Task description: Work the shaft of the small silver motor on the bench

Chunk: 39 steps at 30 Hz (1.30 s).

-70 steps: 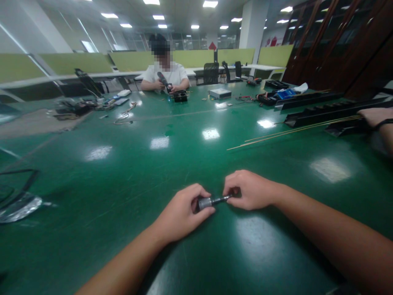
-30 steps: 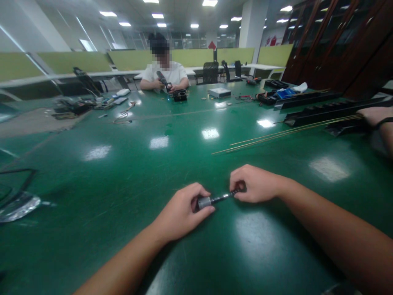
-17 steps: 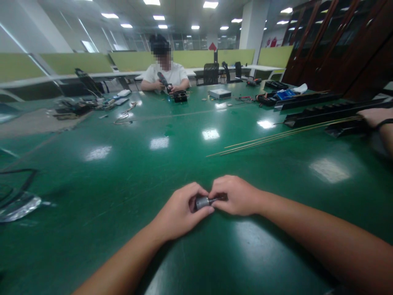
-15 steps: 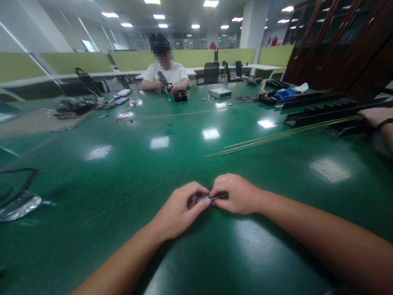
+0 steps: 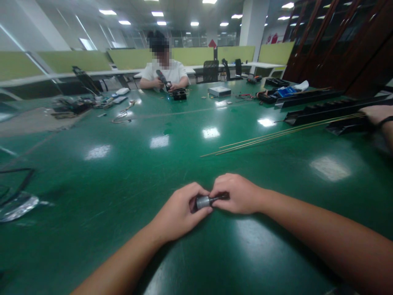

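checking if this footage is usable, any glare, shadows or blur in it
Head view: ceiling lights glare off the green tabletop; head view: a soft shadow lies beneath the right forearm; head view: the grey cylinder in the grip of the left hand looks slightly soft, its fine detail unreadable.

The left hand (image 5: 182,211) is gripping a grey metal cylinder (image 5: 202,202) between thumb and fingers at the green tabletop (image 5: 123,172). Beside it, the right hand (image 5: 236,194) is pinching a dark rod (image 5: 220,197) projecting from that cylinder. Beyond both hands, thin brass-coloured rods (image 5: 270,137) are extending from another person's hand (image 5: 376,114), off to the right. Farther ahead, a white-shirted co-worker (image 5: 176,70) is holding a dark handheld tool (image 5: 161,76).
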Each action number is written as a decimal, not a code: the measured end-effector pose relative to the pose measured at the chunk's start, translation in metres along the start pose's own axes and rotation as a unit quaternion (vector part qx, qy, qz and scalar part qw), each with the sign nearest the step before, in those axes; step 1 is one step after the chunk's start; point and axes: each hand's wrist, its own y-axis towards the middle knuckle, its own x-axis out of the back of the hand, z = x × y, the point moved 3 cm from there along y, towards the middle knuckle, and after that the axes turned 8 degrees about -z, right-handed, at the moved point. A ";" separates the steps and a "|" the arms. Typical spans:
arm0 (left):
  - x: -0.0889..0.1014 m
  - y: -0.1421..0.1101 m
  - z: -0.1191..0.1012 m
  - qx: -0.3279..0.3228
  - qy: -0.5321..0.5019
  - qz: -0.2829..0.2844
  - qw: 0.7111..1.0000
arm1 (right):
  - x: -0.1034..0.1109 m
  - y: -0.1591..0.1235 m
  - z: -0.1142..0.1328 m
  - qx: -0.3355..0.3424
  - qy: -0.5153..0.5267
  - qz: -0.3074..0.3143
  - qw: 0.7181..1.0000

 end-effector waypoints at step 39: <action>0.002 -0.001 -0.002 0.002 0.007 0.004 1.000 | 0.017 -0.001 0.001 -0.017 -0.020 0.038 0.999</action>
